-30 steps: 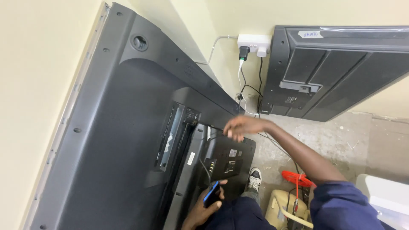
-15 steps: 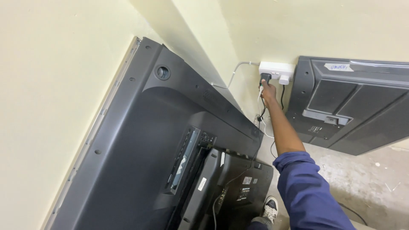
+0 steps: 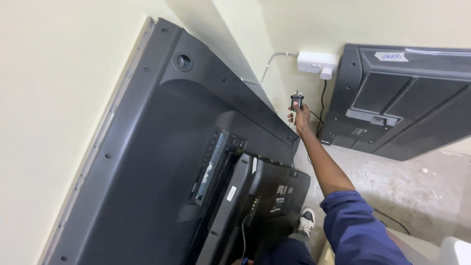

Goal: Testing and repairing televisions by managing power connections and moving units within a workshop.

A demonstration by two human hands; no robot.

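My right hand (image 3: 301,118) is stretched out towards the wall and grips a black power plug (image 3: 296,101), pins pointing up, held clear below the white wall socket (image 3: 314,62). A white plug (image 3: 326,73) sits in the socket's right side with a black cable hanging from it. A large dark flat-screen television (image 3: 162,162) leans back-side out against the left wall, just left of my arm. My left hand is almost wholly out of view at the bottom edge.
A second dark television (image 3: 402,98) leans back-side out against the far wall on the right. A white shoe (image 3: 306,221) rests on the rough concrete floor (image 3: 407,186). A black cable (image 3: 390,221) runs across the floor.
My right hand went from the television's back up to the wall socket, then drew back down with the black plug, which is out of the socket now. The view has shifted right.
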